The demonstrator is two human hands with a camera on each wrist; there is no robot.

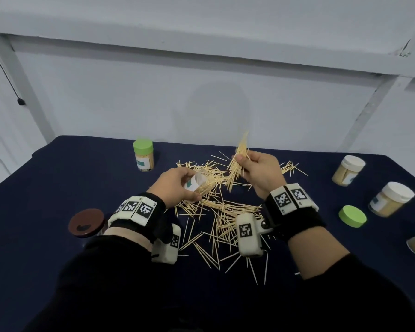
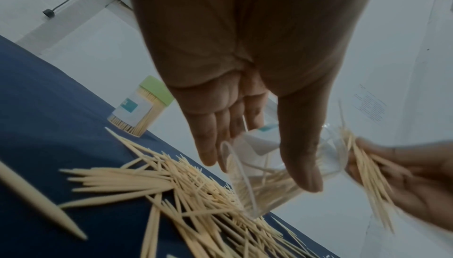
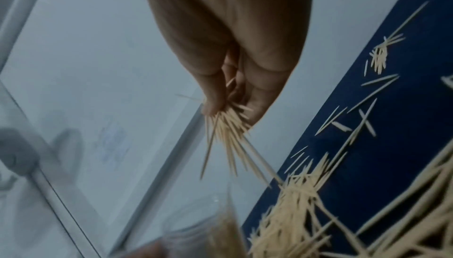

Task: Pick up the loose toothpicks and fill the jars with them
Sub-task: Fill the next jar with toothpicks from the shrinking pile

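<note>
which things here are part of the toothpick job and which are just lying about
Part of the job:
- open jar, tilted, held by the left hand
- toothpick bunch, gripped by the right hand
- loose toothpicks on the cloth

Lying about:
- green-lidded jar
- two white-lidded jars
- loose green lid
- brown lid

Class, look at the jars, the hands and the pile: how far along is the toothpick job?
Done: the green-lidded jar and two white-lidded jars look full and capped. In hand: the left hand holds an open, tilted, partly filled jar, while the right hand grips a bundle. Left: a big loose pile on the cloth, and a green lid lying loose.
</note>
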